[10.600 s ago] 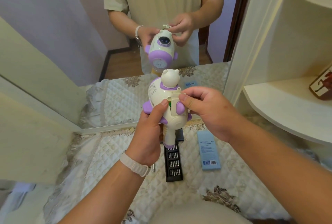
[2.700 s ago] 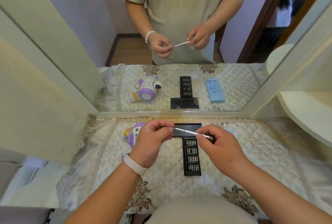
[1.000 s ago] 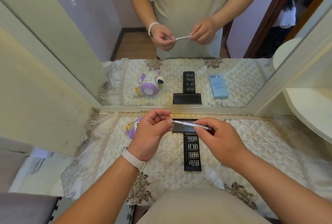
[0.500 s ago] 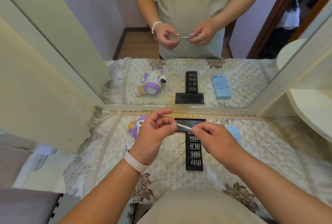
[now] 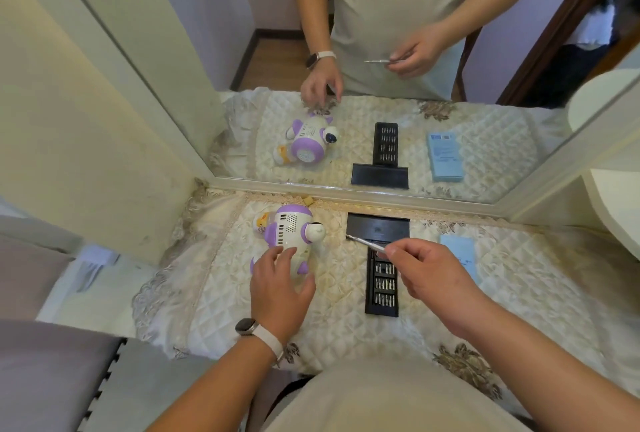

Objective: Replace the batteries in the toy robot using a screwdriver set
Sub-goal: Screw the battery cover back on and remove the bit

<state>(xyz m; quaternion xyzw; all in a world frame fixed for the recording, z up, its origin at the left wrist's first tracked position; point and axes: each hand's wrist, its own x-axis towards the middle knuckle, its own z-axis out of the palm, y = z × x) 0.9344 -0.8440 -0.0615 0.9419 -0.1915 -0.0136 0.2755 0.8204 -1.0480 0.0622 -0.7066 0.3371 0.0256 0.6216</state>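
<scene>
The white and purple toy robot point(image 5: 289, 234) lies on its side on the quilted tabletop point(image 5: 346, 293), near the mirror. My left hand point(image 5: 278, 287) hovers over its lower part with fingers spread, fingertips at the toy's body. My right hand point(image 5: 424, 272) pinches a thin silver screwdriver point(image 5: 365, 242), its tip pointing left over the black bit tray point(image 5: 381, 281). The tray's black lid point(image 5: 378, 227) lies behind it.
A light blue box point(image 5: 459, 253) lies right of the tray, partly behind my right hand. A large mirror point(image 5: 381, 67) stands right behind the table and doubles the scene. A cream shelf unit point(image 5: 613, 196) rises at the right; a wall panel at the left.
My left hand has let go of the screwdriver's tip and dropped left onto the toy robot. My right hand alone holds the screwdriver now.
</scene>
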